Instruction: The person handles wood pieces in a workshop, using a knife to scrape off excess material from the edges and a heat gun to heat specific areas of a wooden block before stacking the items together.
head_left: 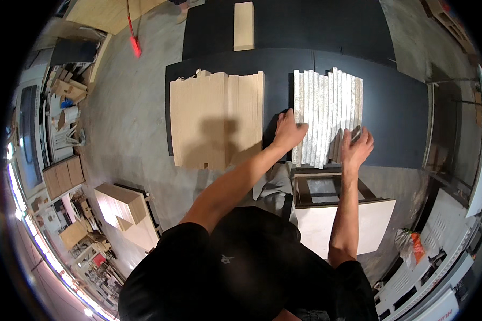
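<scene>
Fingers (290,115) flank white strips (323,112), long axes near to far

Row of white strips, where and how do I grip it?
I'd grip the row of white strips by its long outer sides, left hand from the left, right hand from the right: strips lie side by side, and their ends are uneven.

Far panel (316,24), black shirt (235,246) cropped; clutter (83,235) indistinct
</scene>
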Motion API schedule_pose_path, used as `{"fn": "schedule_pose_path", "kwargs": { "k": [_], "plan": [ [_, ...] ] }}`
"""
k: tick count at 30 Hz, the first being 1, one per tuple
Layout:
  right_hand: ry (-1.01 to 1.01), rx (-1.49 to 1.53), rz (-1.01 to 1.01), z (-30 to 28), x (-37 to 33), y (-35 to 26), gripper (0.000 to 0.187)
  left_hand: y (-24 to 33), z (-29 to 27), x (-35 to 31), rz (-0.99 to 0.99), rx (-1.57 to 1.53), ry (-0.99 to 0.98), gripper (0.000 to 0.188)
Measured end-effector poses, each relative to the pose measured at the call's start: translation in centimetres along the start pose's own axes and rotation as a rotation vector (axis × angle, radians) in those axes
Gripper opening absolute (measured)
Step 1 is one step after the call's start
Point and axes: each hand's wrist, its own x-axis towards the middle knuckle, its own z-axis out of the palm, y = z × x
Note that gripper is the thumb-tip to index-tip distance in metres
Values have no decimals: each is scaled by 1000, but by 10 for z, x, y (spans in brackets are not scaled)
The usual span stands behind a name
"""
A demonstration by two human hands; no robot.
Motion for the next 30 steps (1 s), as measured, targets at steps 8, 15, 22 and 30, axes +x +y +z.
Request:
{"fn": "schedule_pose_path", "kwargs": {
  "k": [8, 15, 22, 30],
  "plan": [
    [-500, 704, -23, 22, -85, -154, 80, -46, -85, -122, 76, -161, -140, 29],
    [-617, 296, 95, 57, -103, -229, 118, -130, -141, -206, 34, -222, -63, 29],
    [-535, 237, 126, 77, -107, -234, 121, -206, -192, -251, -129, -356, 175, 30],
    [-580, 239, 156, 79, -97, -236, 114, -234, -229, -281, -141, -360, 255, 30]
  ]
}}
